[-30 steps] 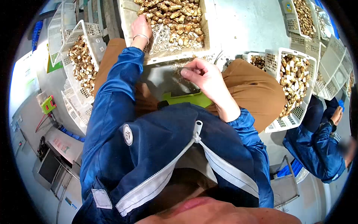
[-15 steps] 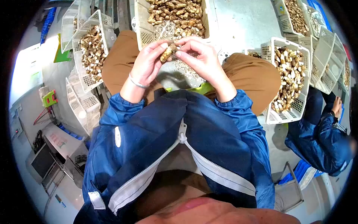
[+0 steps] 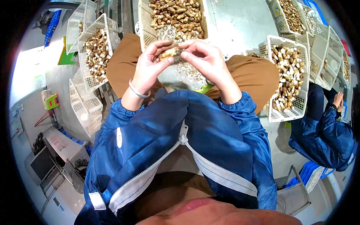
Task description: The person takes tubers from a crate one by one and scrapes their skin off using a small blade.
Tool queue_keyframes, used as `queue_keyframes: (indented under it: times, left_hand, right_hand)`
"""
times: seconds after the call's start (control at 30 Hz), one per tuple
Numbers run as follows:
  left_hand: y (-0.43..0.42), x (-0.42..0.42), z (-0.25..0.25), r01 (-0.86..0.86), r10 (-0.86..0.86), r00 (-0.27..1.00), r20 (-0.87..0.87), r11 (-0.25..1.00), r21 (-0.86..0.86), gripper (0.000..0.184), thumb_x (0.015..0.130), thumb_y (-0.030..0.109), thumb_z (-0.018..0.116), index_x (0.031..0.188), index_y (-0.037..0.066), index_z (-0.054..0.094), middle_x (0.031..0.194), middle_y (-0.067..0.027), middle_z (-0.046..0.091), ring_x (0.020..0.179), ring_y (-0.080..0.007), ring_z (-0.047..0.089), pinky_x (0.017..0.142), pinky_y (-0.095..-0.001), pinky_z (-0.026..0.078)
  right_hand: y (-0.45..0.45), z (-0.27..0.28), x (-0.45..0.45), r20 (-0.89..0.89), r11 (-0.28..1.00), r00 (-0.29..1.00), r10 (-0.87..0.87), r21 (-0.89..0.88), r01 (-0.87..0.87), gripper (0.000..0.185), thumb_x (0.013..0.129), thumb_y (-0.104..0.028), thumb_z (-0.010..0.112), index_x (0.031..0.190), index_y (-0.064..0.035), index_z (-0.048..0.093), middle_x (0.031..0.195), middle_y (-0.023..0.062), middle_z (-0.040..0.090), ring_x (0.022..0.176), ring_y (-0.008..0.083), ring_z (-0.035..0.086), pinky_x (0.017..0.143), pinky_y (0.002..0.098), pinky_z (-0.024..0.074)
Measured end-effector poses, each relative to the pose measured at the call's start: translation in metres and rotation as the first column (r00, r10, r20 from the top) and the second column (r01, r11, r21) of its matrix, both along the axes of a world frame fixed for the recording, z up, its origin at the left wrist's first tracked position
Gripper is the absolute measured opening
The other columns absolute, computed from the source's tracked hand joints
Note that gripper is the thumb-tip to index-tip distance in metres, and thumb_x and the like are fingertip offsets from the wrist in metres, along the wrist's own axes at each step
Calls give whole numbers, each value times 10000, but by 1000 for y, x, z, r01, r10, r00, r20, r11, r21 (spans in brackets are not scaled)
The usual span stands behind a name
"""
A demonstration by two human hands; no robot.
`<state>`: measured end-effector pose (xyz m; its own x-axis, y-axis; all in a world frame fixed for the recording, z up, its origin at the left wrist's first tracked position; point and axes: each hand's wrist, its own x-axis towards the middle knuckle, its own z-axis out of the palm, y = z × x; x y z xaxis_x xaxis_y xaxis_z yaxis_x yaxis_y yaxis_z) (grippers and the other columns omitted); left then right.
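Observation:
Between thumb and fingers, my left hand (image 3: 149, 67) holds a brown-and-cream mushroom-like piece (image 3: 169, 53) above my lap. My right hand (image 3: 208, 62) is pinched at the right end of that piece, with its thumb and index finger together; whatever lies between them is too small to make out. Just beyond both hands stands a white plastic crate (image 3: 207, 22) with many similar brown pieces (image 3: 178, 15) in it. Part of its patterned bottom shows at the near side. Small pale scraps (image 3: 189, 71) lie on the floor below my hands.
Crates of similar pieces stand to the left (image 3: 83, 69) and right (image 3: 304, 86), beyond my knees. More crates (image 3: 318, 52) are at the far right. A co-worker in a blue jacket (image 3: 318, 138) sits at the right. Slatted wood (image 3: 127, 17) lies at the upper left.
My left hand has come from the crate to my right hand and now has a piece in it. Over the last half second the piece has turned more level.

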<state>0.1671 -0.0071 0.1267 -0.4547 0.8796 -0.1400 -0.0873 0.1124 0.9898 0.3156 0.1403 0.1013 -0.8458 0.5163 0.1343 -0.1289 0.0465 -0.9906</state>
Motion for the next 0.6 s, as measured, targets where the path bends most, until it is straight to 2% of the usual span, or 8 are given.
queue_keyframes:
  times: [0.07,0.13,0.2,0.33,0.4,0.43,0.53,0.6]
  left_hand:
    - [0,3,-1,0,0,999,-45,1000,7,485,893,-14,662,1342,-20,481,1266,-134,601,1198,-194,569,1005,-299,472]
    - [0,2,-3,17,-14,992,-125,1000,22,485,898,-20,648,1350,-16,474,1269,-140,601,1202,-198,568,1012,-301,467]
    - [2,0,4,47,-45,991,-124,999,15,490,900,-33,616,1364,-14,460,1283,-148,597,1220,-202,559,1024,-307,459]
    - [4,-4,1,76,-86,901,-426,996,-40,555,868,-48,613,1395,10,448,1283,-145,599,1229,-201,555,1025,-325,466]
    - [3,-12,-2,81,-144,728,-670,989,-124,592,851,-50,626,1409,24,443,1283,-138,603,1235,-199,553,1026,-331,466]
    - [4,-12,-1,115,-167,796,-582,985,-126,609,877,-90,564,1449,-2,379,1297,-162,587,1257,-214,539,1069,-326,422]
    - [6,-9,7,98,-110,958,-263,993,-59,666,828,-86,556,1458,50,387,1275,-126,627,1259,-191,535,1036,-322,446]
    - [7,-12,6,86,-91,951,-294,996,-31,687,837,-85,540,1482,49,345,1256,-150,626,1229,-186,551,1040,-304,433]
  right_hand:
    - [-1,-7,-4,-95,954,995,-37,294,64,118,886,-107,711,866,-3,657,968,48,668,820,84,599,725,235,495]
    - [-1,-7,-2,85,998,996,-26,-62,31,129,839,-146,736,855,-30,679,914,82,694,815,157,645,721,291,520]
    - [6,-14,-7,18,965,1000,5,-264,0,124,841,-149,735,851,-39,679,881,79,682,803,162,637,708,288,513]
    - [-1,-27,-13,-42,999,999,-21,-43,19,145,853,-148,736,853,-16,675,823,31,667,758,86,597,685,251,492]
    - [4,-26,-13,22,987,1000,3,-162,1,128,854,-134,734,844,-20,676,800,19,664,747,80,595,682,247,489]
    - [7,-24,-13,53,976,998,18,-220,-6,120,855,-128,732,840,-22,677,788,14,662,742,77,594,681,245,488]
    - [16,-24,-16,16,910,997,79,-409,-65,97,865,-111,723,846,-26,682,802,12,675,757,74,607,690,237,491]
    - [15,-20,-15,17,884,996,83,-463,-66,98,867,-113,725,849,-25,683,813,17,681,768,74,612,696,235,493]
